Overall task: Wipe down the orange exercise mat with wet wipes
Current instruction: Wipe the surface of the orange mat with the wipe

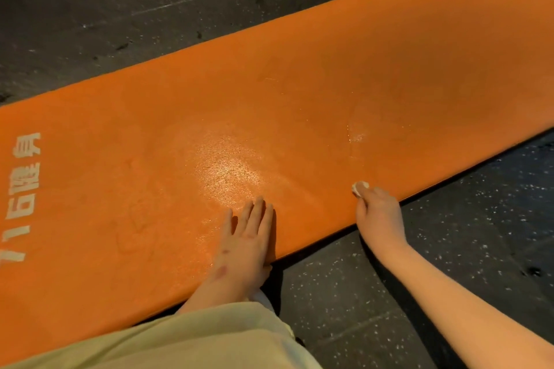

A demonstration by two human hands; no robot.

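The orange mat [329, 84] runs from eight to two o'clock. My right hand [379, 216], pinching what looks like a balled wipe [359, 187], is nearer two. My left hand [248, 237] lies flat, fingers straight.

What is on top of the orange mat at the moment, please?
The left hand lies flat on the orange mat; the right hand grips a white wipe at its near edge. A wet sheen shows. Most of the wipe is hidden in that grip.

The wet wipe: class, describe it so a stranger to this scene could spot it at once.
Find the long orange mat on the dark floor. At its near edge the right hand grips the wet wipe, a small white wad; the left hand lies flat, empty.
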